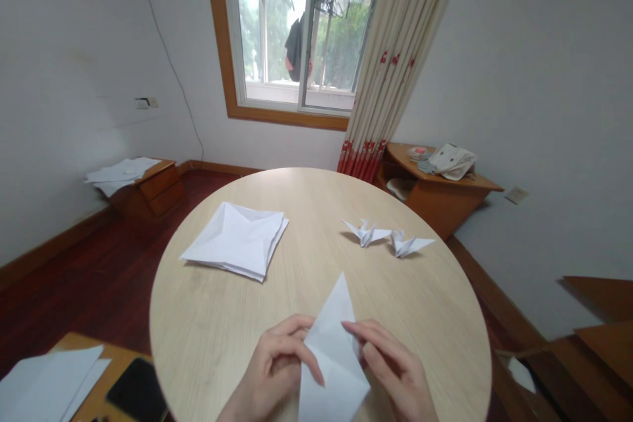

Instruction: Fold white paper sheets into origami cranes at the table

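A partly folded sheet of white paper (332, 349) is between my hands at the near side of the round table, its narrow point aimed away from me. My left hand (277, 362) grips its left edge, thumb behind or under it and a finger lying across the front. On the other side, my right hand (390, 362) pinches the right edge with the fingertips. Beyond them to the right stand two folded paper cranes, the left crane (364, 235) and the right crane (408, 245). A stack of creased white paper squares (235, 237) lies at the left.
The round wooden table (316, 191) fills the middle. At the lower left, white sheets (49, 382) and a black phone (138, 389) rest on a lower wooden surface. A small cabinet (161, 188) stands far left; a wooden desk (440, 194) with a cloth bag (452, 161) stands right.
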Demonstrator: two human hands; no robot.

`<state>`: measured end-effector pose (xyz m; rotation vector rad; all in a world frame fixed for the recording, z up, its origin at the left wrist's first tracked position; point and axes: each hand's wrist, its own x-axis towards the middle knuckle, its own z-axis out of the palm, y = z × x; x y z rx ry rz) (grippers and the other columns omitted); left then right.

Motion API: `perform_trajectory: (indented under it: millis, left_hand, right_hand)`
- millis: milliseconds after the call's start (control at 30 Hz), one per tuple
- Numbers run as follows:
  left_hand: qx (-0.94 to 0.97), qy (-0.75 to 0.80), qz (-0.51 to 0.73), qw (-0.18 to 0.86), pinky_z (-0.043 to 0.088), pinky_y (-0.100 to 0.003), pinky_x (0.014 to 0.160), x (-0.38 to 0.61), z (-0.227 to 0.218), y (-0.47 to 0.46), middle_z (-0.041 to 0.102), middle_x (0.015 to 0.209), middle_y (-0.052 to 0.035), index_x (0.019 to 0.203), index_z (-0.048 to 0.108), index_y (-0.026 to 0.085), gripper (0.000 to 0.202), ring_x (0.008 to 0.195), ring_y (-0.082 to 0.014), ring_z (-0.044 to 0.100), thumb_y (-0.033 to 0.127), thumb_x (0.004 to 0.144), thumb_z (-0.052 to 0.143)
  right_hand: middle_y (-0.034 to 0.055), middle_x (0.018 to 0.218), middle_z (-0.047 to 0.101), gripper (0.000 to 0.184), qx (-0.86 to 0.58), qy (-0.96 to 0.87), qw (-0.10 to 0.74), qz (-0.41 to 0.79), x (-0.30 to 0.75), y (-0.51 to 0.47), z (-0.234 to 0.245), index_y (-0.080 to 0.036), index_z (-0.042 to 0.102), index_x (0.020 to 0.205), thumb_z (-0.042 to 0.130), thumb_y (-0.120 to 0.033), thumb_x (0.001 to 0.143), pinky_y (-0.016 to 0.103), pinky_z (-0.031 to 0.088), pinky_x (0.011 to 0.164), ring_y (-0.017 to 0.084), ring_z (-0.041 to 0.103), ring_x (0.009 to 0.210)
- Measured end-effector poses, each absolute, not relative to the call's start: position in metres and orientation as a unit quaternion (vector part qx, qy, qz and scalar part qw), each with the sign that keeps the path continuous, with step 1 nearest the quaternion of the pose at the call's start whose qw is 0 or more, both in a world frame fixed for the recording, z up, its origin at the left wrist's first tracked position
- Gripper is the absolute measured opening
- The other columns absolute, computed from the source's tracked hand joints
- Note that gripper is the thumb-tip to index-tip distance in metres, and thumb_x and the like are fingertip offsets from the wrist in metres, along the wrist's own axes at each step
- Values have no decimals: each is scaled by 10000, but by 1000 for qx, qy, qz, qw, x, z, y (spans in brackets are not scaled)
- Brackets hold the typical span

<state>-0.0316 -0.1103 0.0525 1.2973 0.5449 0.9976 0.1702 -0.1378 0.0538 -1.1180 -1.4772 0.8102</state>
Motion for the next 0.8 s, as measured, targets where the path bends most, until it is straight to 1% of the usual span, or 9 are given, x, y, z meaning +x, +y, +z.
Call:
perform_trajectory:
  millis: [133,200,267,367,433,500,600,667,800]
  left_hand:
    - [549,305,484,609,458,-250,642,-22,45,-114,607,875,-70,656,636,164,325,767,-193,594,460,762,719]
    - [506,335,478,636,450,-228,593,-17,42,-115,597,801,-27,834,600,199,293,698,-168,580,409,717,768]
    - [492,346,455,657,459,-229,596,-13,40,-116,594,819,-13,996,563,223,392,683,-159,578,384,707,775]
    - [531,349,456,623,460,-224,615,-14,41,-114,554,849,-9,945,576,218,339,723,-157,566,370,710,766]
    - [568,352,460,584,475,-248,681,-16,43,-112,537,910,-30,827,592,204,254,806,-179,575,371,722,752]
    - [604,368,469,528,461,-314,848,-19,45,-111,518,1082,-77,736,606,188,216,994,-233,562,355,730,744]
    - [632,382,510,442,365,-378,998,-21,50,-110,506,1190,-104,646,604,179,206,1155,-282,492,309,738,735]
    - [622,378,526,441,417,-347,912,-19,54,-110,588,1020,-88,628,582,184,219,1018,-250,561,301,766,706]
    - [507,401,537,542,433,-254,630,-10,56,-108,565,674,-10,641,558,178,264,649,-164,541,366,775,686]
  right_hand:
    - [74,968,677,265,-479,-614,519,353,167,-140,42,-282,720,1069,636,-411,853,212,536,615,179,652,783]
    - [70,989,676,260,-477,-642,500,334,166,-140,42,-293,701,1111,595,-368,887,215,537,681,183,651,851]
    - [62,1009,682,266,-476,-665,478,320,166,-139,47,-312,683,1147,554,-323,915,219,530,748,183,649,914]
    - [46,1017,683,287,-468,-689,453,319,167,-137,55,-333,661,1182,524,-296,933,227,510,810,173,646,939]
    - [52,1016,678,283,-466,-691,445,327,167,-135,59,-316,666,1176,520,-345,935,243,499,825,182,638,951]
    - [64,980,673,331,-482,-671,434,359,168,-135,61,-274,697,1120,496,-458,931,257,504,769,191,637,885]
    - [53,766,642,632,-503,-622,386,459,169,-135,62,-203,740,932,303,-659,919,272,492,607,169,582,628]
    - [47,716,630,756,-491,-612,350,512,168,-136,62,-191,725,884,196,-731,888,297,502,633,180,571,619]
    - [89,974,668,723,-514,-596,406,464,161,-137,55,-219,667,1079,237,-758,861,362,511,822,248,622,908]
